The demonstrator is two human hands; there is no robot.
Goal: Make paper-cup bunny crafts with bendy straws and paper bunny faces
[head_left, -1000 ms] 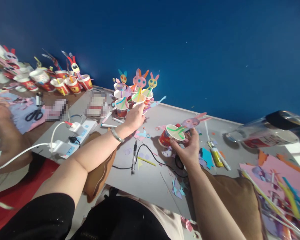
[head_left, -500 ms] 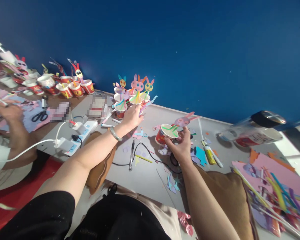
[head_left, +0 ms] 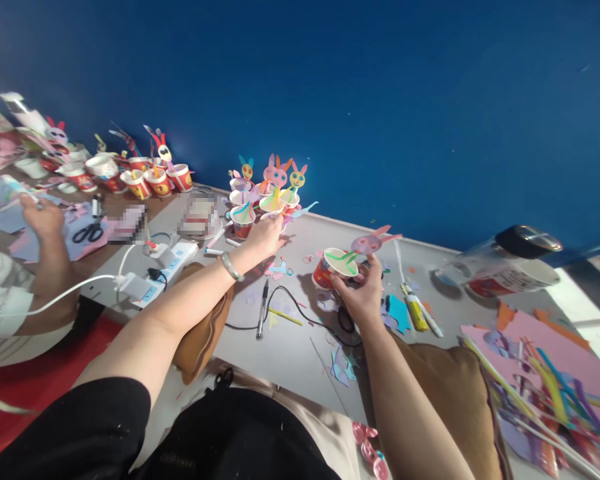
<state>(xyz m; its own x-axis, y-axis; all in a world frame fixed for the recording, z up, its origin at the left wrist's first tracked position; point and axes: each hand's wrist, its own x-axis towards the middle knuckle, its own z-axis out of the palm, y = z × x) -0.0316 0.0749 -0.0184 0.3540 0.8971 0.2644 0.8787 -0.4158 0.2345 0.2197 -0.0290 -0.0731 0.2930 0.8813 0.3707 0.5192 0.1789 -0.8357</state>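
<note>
My right hand [head_left: 363,287] is closed on a red paper cup [head_left: 323,272], tilted above the table. Green strips run inside its white rim, and a pink-purple paper rabbit head [head_left: 367,245] sticks out beside my fingers. My left hand [head_left: 266,239] reaches to the front of a cluster of similar cups, its fingers curled at another paper cup [head_left: 271,216] mostly hidden behind them. A blue paper strip [head_left: 306,209] juts out to the right there. Behind stand several cups with rabbit heads, among them a pink one [head_left: 279,176] and a yellow one [head_left: 297,179].
Paper scraps [head_left: 343,365], a pen [head_left: 263,310] and a black cable lie between my arms. A glue tube [head_left: 417,313] is right of my right hand, near a clear bottle [head_left: 473,263]. At left are a power strip [head_left: 173,267] and another person's hand [head_left: 45,217].
The view has shifted slightly. Both my hands stay nearly where they were, at the same cups. The other person's hand on the left has moved right and further into view.
</note>
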